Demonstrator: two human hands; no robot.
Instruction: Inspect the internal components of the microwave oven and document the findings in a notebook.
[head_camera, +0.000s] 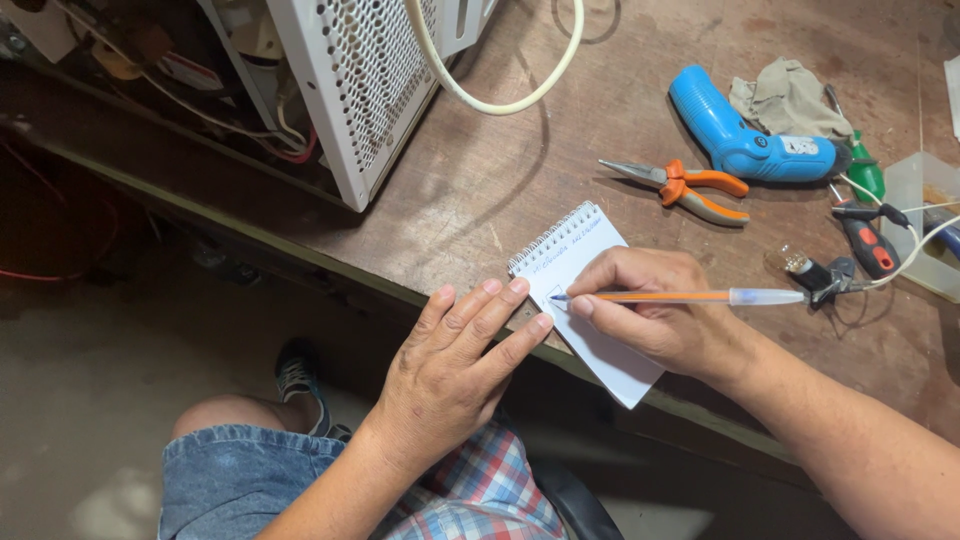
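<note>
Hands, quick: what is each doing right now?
Left hand: open, fingers flat on the small white spiral notepad.
Right hand: closed on the clear orange-cored ballpoint pen, tip on the notepad.

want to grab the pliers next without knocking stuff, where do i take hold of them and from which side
Probably best by the orange handles, coming from the right hand side, near edge. The pliers lie flat, pointed tips toward the white perforated casing, handles splayed toward the blue power screwdriver, which sits close behind, so reach low.
</note>
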